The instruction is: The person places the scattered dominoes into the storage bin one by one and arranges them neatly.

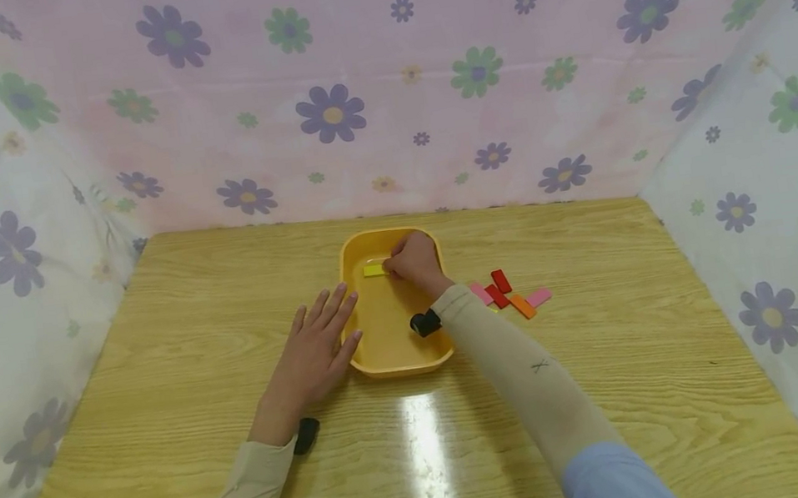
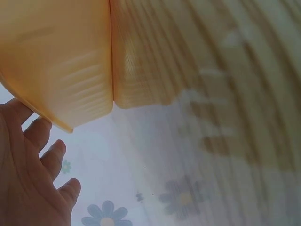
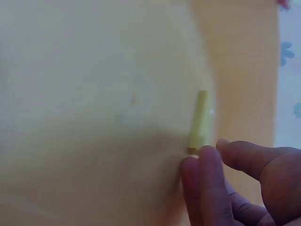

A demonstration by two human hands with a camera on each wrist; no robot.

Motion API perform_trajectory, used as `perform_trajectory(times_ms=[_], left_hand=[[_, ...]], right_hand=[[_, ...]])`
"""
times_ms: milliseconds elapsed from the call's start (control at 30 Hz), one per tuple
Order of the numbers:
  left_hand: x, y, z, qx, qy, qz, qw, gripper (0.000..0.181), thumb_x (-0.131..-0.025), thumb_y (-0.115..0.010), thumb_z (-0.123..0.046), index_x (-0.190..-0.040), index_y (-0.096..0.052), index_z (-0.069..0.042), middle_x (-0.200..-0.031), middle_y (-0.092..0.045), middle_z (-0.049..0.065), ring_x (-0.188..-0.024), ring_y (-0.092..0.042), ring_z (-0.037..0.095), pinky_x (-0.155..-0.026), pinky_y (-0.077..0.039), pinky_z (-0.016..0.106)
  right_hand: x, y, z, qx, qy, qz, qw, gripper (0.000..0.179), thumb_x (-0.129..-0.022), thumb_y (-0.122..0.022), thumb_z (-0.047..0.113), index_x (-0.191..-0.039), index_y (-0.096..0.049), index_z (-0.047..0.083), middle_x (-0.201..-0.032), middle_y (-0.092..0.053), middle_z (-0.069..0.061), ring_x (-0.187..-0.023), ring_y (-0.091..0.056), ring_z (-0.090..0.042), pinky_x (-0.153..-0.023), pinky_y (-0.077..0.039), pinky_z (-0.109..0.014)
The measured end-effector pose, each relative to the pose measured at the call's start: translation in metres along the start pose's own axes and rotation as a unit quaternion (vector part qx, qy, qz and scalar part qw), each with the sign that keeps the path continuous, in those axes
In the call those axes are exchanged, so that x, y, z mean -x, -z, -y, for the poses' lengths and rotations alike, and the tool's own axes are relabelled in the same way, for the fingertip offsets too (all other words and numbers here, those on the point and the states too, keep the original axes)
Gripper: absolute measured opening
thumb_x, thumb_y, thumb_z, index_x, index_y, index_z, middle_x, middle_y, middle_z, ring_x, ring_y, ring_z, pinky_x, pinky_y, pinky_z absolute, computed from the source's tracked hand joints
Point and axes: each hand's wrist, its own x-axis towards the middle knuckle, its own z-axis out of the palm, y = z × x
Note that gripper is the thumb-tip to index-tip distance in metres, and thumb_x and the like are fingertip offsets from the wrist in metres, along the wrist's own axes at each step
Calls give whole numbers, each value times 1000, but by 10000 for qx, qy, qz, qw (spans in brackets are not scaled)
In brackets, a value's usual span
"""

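Note:
A yellow rectangular block (image 1: 374, 270) is near the far end inside an orange-yellow plastic tray (image 1: 403, 369). My right hand (image 1: 416, 262) reaches into the tray and pinches the block's near end between thumb and fingers. In the right wrist view the yellow block (image 3: 199, 121) sticks out beyond the fingertips; the exact contact is blurred. With fingers spread, my left hand (image 1: 312, 351) rests against the tray's left rim. The left wrist view shows fingers of the left hand (image 2: 33, 165) touching the outside of the tray (image 2: 70, 70).
Right of the tray lie several loose blocks on the wooden table (image 1: 612, 372): red (image 1: 501, 281), orange (image 1: 523, 306) and pink (image 1: 539, 297), with part of a yellow one showing. A flowered cloth (image 1: 382, 117) surrounds the table's back and sides.

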Motion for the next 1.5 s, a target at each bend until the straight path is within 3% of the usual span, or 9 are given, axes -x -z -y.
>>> perform_trajectory(times_ms=[67,167,300,400,633,1000,1133,1367,1500], left_hand=[[0,0,0,3,-3,-18,10000,60,-108,-47,-39,-161,-32,-14,-169,-23,6,-155,-21,34,-122,-15,63],[0,0,0,34,9,8,10000,61,-108,-46,-39,-161,-31,-14,-169,-22,6,-155,-21,35,-122,-14,63],[0,2,0,94,60,92,9999,61,-108,-46,-39,-162,-30,-15,-170,-20,5,-156,-19,34,-123,-12,62],[-1,3,0,78,84,122,9999,61,-108,-46,-39,-162,-29,-15,-170,-20,5,-156,-18,34,-123,-11,62],[-1,2,1,15,105,165,9998,62,-108,-46,-40,-162,-29,-15,-170,-19,5,-156,-18,34,-123,-12,63],[-1,3,-2,127,66,179,9997,61,-108,-47,-38,-162,-29,-14,-170,-19,6,-156,-18,34,-123,-12,64],[-1,2,-2,134,59,167,9998,61,-108,-47,-38,-162,-30,-14,-170,-19,6,-156,-18,34,-123,-12,64],[-2,2,-1,196,78,172,9996,61,-108,-46,-38,-162,-29,-14,-170,-18,6,-156,-17,34,-123,-11,64],[-2,2,-2,197,56,155,9997,61,-108,-47,-38,-162,-30,-13,-170,-19,7,-156,-19,36,-122,-11,64]], right_hand=[[1,4,4,207,179,91,9996,31,-89,-76,11,-65,-58,3,-51,-52,-2,-45,-60,-15,-44,-40,-20],[4,11,10,189,444,169,9987,35,-94,-72,14,-65,-57,3,-53,-53,-3,-52,-68,-24,-45,-41,-21],[11,26,20,-343,656,230,9970,16,-97,-68,15,-95,-71,-2,-90,-70,-13,-77,-75,-32,-64,-60,-28],[18,37,23,-813,722,480,9929,27,-100,-65,17,-116,-68,-5,-113,-68,-23,-94,-72,-39,-79,-62,-40],[32,51,15,-1430,930,927,9810,37,-105,-59,24,-127,-65,-5,-125,-64,-29,-113,-64,-44,-92,-58,-46],[49,79,-15,-2082,1535,190,9658,39,-108,-52,27,-129,-65,-3,-119,-69,-24,-111,-64,-45,-90,-59,-41],[58,91,-28,-2156,1496,-115,9649,37,-108,-51,26,-124,-67,-4,-117,-70,-25,-108,-65,-44,-88,-60,-41],[67,105,-66,-2094,1433,-411,9664,38,-109,-50,27,-120,-68,-4,-114,-69,-26,-94,-68,-19,-81,-59,-30],[72,110,-89,-2124,1219,-510,9682,41,-109,-48,27,-120,-68,-7,-113,-69,-26,-98,-68,-30,-84,-60,-38]])
